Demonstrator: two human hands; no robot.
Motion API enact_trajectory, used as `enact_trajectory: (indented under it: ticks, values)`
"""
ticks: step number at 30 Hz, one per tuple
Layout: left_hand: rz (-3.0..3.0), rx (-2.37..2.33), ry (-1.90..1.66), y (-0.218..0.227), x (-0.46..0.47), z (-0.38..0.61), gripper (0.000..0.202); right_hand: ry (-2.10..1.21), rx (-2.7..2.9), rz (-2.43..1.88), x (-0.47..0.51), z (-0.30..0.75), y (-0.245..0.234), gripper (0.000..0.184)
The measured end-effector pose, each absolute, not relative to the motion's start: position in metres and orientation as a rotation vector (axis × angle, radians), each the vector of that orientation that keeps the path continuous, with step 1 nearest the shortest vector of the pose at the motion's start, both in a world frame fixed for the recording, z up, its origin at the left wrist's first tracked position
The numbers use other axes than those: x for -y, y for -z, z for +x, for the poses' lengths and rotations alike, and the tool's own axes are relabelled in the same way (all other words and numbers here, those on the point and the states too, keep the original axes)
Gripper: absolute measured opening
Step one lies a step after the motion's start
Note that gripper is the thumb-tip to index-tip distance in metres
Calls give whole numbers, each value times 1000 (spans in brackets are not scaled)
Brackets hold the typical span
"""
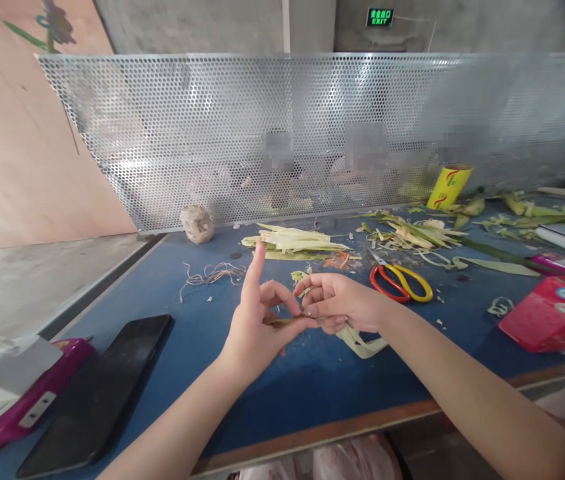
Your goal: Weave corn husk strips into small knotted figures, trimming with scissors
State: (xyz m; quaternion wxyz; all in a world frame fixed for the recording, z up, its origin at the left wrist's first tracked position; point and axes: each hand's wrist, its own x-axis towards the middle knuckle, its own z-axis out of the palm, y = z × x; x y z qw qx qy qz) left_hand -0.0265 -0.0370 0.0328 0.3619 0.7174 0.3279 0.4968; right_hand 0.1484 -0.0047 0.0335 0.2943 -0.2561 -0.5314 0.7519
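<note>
Over the blue table (312, 393), my left hand (257, 320) pinches with thumb and forefinger. My right hand (345, 300) meets it fingertip to fingertip. Both are closed on a thin corn husk strip, most of it covered by the fingers. A pale green husk strip (362, 343) loops down below my right hand. Whether it is the same piece is hidden. Behind my hands lies a stack of corn husks (295, 240). Scissors (402, 280) with one red and one yellow handle lie just beyond my right wrist.
A black phone (102, 393) and a magenta device (37, 387) lie at left. Thin cords (212, 273) and a whitish lump (196, 223) sit farther back. At right are husk scraps (412, 233), a yellow tube (450, 187) and a red box (552, 313). A perforated metal screen (202, 133) borders the back.
</note>
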Motion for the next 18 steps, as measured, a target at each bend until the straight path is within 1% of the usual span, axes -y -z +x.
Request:
enact_trajectory:
  ticks: [6, 9, 13, 18]
  values:
    - [1866, -854, -1282, -31, 37, -26, 112, -1942, 1475, -700, 5, 149, -33, 33]
    - [1815, -877, -1261, -32, 38, -24, 110, -1903, 1484, -700, 5, 149, -33, 31]
    - [1628, -880, -1332, -38, 40, -21, 113, -1830, 1492, -637, 7, 149, -35, 29]
    - [1354, -803, -1302, -47, 40, -19, 108, -1644, 1639, -572, 10, 152, -40, 25]
